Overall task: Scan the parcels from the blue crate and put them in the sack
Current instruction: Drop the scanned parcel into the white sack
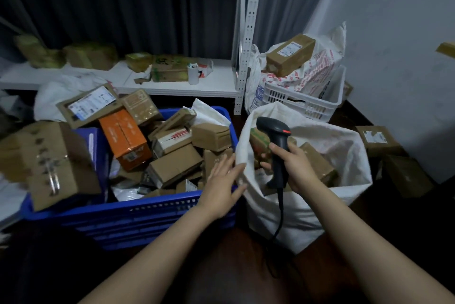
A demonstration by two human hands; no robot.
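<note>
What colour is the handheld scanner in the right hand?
The barcode scanner is black with a small red strip near its head, gripped by the right hand. It shows best in the head view.

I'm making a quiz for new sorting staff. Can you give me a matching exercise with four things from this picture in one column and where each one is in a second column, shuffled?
Things
1. scanner
2. orange box
3. white cup
4. labelled brown box

Places
A. on the white shelf
B. in the blue crate
C. gripped by the right hand
D. on top of the printed bag in the white crate

Pairs: 1-C, 2-B, 3-A, 4-D
</note>
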